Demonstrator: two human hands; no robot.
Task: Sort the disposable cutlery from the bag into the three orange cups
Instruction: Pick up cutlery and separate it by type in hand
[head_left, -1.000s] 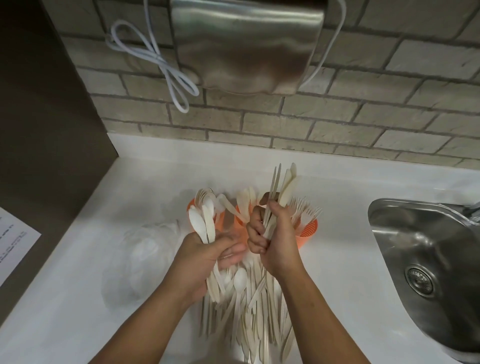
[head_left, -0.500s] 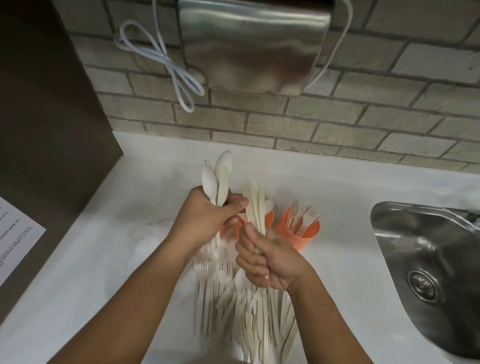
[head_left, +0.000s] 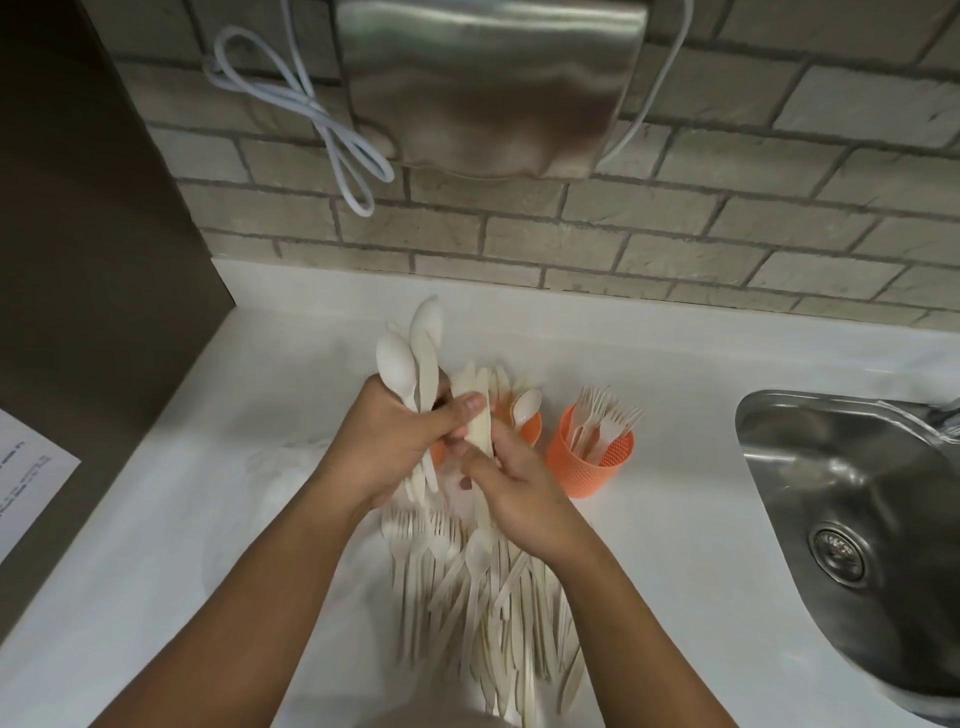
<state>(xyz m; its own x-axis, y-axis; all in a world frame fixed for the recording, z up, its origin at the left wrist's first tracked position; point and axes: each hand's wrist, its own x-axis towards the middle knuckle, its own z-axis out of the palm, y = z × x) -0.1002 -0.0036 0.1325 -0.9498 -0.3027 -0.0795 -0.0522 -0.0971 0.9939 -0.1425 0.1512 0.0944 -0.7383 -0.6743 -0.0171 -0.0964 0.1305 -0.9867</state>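
Orange fork cup stands on the bench. Left of it, your left hand grips spoons and your right hand pinches a flat cream piece. Loose cutlery lies nearer you.

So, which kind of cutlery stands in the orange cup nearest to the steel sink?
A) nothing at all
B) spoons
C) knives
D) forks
D: pale plastic forks stand tines-up in the orange perforated plastic cup, the one closest to the stainless steel sink.
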